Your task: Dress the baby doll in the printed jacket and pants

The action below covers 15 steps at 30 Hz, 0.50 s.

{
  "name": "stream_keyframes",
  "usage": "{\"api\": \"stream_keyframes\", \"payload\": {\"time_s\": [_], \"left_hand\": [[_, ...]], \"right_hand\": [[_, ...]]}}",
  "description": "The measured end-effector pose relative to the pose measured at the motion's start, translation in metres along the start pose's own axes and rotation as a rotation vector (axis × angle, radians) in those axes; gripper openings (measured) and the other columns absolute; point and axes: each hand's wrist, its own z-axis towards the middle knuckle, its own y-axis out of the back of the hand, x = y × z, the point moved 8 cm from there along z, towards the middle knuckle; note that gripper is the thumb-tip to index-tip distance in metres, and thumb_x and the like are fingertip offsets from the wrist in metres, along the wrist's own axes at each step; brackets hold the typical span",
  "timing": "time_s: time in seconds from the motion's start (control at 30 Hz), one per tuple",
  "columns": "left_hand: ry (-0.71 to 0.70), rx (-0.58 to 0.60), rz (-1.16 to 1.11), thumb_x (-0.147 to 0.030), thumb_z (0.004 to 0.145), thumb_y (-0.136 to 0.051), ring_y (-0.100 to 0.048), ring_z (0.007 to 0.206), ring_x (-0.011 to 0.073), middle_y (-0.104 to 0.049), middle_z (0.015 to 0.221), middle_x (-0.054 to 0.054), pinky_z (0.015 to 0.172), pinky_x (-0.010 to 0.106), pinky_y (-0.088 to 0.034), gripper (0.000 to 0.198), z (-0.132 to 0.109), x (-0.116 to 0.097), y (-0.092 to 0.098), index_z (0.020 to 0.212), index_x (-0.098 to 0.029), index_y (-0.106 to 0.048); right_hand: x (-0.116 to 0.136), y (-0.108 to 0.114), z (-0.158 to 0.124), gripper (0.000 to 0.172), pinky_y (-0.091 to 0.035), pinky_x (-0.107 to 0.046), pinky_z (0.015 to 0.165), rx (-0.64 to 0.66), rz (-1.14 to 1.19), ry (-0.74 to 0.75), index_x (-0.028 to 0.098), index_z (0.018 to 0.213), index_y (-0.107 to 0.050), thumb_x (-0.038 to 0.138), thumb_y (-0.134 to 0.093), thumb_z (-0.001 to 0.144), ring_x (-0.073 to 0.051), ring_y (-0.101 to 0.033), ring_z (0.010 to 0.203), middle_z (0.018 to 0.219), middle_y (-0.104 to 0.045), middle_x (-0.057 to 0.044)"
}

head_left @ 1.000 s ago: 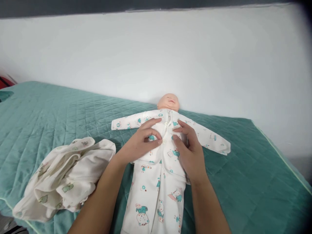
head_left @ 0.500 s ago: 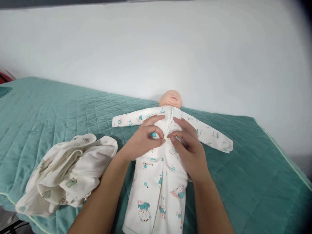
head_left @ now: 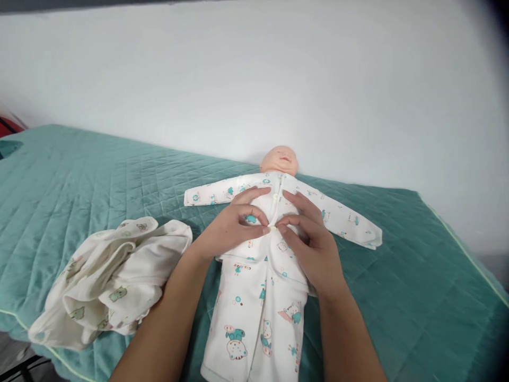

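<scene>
A baby doll [head_left: 279, 159] lies on its back, head toward the wall, dressed in a white printed baby jacket [head_left: 342, 217] and matching trousers [head_left: 238, 318]. Both sleeves stretch out to the sides. At the middle of the chest, my left hand [head_left: 234, 225] pinches one side of the jacket's front opening between thumb and index finger. Opposite it, my right hand [head_left: 308, 236] pinches the other edge, and the fingertips of both hands nearly meet at a small fastener [head_left: 272, 228]. Another fastener [head_left: 275, 197] shows higher on the front. The pinched cloth is partly hidden by my fingers.
A crumpled heap of white printed baby clothes [head_left: 115, 281] lies left of the doll, beside my left forearm. A green quilted cover [head_left: 405, 297] spreads beneath everything, its piped edge running along the right. A pale wall [head_left: 254, 79] stands behind the doll's head.
Both hands keep their pinch at the same place on the jacket front. The whole view has shifted very slightly; the doll and clothes have not visibly moved.
</scene>
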Motion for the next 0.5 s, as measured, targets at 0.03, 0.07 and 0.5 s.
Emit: {"api": "stream_keyframes", "payload": {"time_s": [0.03, 0.07, 0.5], "left_hand": [[-0.002, -0.004, 0.002, -0.024, 0.086, -0.070, -0.026, 0.155, 0.0326, -0.042, 0.161, -0.003, 0.097, 0.044, -0.056, 0.005, 0.0000, 0.0001, 0.0002, 0.081, -0.025, -0.072], [-0.003, -0.007, 0.004, -0.023, 0.085, -0.070, -0.026, 0.155, 0.0325, -0.042, 0.161, -0.003, 0.097, 0.044, -0.055, 0.005, -0.0001, 0.0003, 0.0002, 0.081, -0.025, -0.072], [-0.002, 0.003, 0.003, -0.027, 0.086, -0.070, -0.025, 0.155, 0.0304, -0.042, 0.161, -0.003, 0.114, 0.050, -0.042, 0.005, 0.0011, 0.0026, 0.0011, 0.082, -0.024, -0.071]], "right_hand": [[0.0003, -0.0002, -0.0001, 0.008, -0.028, -0.058, 0.124, 0.005, 0.001, 0.001, 0.030, 0.087, -0.071, 0.031, -0.064, 0.092, -0.028, -0.034, 0.151, 0.149, -0.056, 0.003], [0.0007, -0.0004, -0.0001, 0.008, -0.028, -0.057, 0.124, 0.009, 0.002, 0.003, 0.030, 0.087, -0.071, 0.031, -0.064, 0.092, -0.028, -0.034, 0.151, 0.149, -0.056, 0.004], [0.0034, -0.0012, 0.0001, 0.008, -0.031, -0.057, 0.123, 0.040, -0.004, 0.067, 0.029, 0.088, -0.073, 0.027, -0.066, 0.091, -0.028, -0.034, 0.151, 0.150, -0.055, 0.003]]}}
